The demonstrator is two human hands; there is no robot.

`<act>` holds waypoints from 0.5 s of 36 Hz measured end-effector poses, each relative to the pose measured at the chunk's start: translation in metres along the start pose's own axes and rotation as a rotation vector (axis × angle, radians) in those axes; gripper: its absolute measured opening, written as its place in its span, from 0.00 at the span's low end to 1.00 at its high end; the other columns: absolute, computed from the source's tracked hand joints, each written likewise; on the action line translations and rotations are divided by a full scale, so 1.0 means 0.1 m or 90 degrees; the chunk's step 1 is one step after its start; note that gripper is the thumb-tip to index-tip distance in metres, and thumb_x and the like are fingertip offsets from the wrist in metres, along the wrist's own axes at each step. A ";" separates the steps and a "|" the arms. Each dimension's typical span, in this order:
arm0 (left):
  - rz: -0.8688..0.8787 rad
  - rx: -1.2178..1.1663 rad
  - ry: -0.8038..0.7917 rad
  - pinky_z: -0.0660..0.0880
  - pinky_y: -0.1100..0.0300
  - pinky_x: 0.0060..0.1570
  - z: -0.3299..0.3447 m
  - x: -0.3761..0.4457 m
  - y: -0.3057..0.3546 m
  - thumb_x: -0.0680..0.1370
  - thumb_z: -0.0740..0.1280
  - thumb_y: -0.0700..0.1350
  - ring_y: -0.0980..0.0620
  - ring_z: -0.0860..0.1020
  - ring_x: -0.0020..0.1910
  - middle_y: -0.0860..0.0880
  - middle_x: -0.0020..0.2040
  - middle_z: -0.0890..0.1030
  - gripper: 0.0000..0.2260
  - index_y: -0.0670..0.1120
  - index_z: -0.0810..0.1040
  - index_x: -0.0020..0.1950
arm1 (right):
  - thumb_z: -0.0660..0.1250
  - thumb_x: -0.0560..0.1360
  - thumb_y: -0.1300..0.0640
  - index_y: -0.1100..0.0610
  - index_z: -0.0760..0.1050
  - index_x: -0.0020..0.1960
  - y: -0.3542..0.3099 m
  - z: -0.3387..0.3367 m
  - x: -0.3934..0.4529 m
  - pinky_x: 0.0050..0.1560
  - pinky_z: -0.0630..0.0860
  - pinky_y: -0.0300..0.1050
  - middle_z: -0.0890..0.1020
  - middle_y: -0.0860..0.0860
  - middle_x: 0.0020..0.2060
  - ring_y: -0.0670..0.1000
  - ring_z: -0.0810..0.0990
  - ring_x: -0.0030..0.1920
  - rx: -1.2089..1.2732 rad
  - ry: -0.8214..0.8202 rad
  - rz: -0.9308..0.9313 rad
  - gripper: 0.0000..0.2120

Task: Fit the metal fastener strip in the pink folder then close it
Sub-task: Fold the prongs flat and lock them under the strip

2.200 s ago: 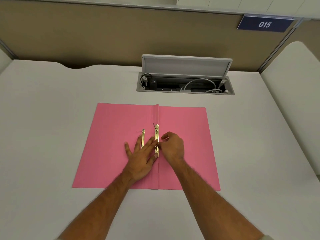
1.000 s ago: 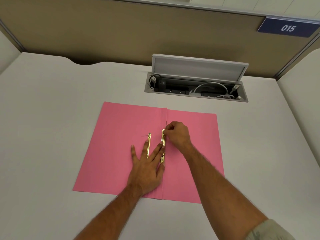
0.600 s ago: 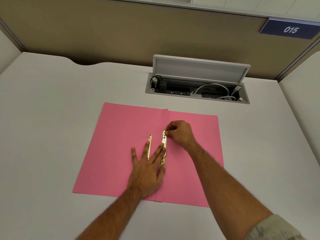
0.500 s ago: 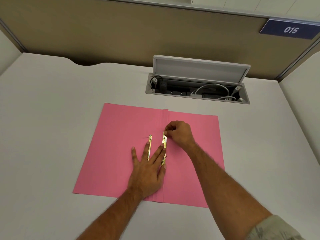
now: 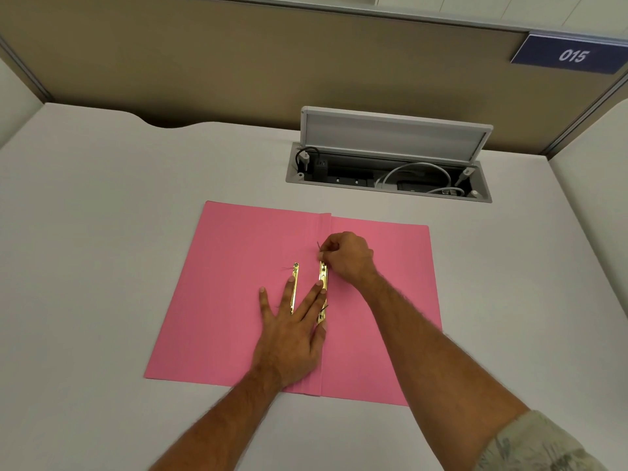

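Note:
The pink folder [image 5: 231, 294] lies open and flat on the desk, its spine fold running away from me. Along the fold rests a gold metal fastener strip [image 5: 323, 277], with a thin dark prong sticking up past its far end. A second gold strip [image 5: 295, 277] lies just left of it, partly under my fingers. My left hand [image 5: 291, 331] is spread flat on the folder, fingertips pressing both strips. My right hand [image 5: 346, 256] pinches the far end of the strip at the fold, by the prong.
The folder sits on a white desk [image 5: 102, 232]. An open cable box [image 5: 387, 178] with plugs and white cables is set into the desk behind the folder, its grey lid raised. A brown partition with a blue "015" sign [image 5: 572, 56] stands at the back.
My right hand slid from the middle of the strip up to its far end and has stayed there. My left hand flattened and holds still. The view shifted slightly.

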State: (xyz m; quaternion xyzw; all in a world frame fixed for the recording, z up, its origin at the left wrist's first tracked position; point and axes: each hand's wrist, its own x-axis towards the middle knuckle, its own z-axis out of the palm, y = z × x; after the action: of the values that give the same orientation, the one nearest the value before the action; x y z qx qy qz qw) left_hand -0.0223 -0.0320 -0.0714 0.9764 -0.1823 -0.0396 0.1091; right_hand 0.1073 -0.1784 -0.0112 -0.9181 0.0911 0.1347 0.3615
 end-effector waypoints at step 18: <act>-0.001 -0.034 0.005 0.47 0.23 0.71 0.02 0.01 -0.03 0.83 0.51 0.59 0.44 0.47 0.82 0.61 0.81 0.50 0.27 0.55 0.53 0.82 | 0.74 0.71 0.57 0.59 0.84 0.41 -0.08 0.00 -0.09 0.54 0.81 0.57 0.86 0.53 0.40 0.55 0.84 0.45 0.113 0.079 0.132 0.05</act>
State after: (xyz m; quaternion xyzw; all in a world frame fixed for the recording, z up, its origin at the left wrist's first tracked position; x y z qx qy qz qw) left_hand -0.0207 -0.0298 -0.0740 0.9733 -0.1803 -0.0407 0.1360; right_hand 0.1009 -0.1723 -0.0031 -0.8749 0.2194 0.1056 0.4187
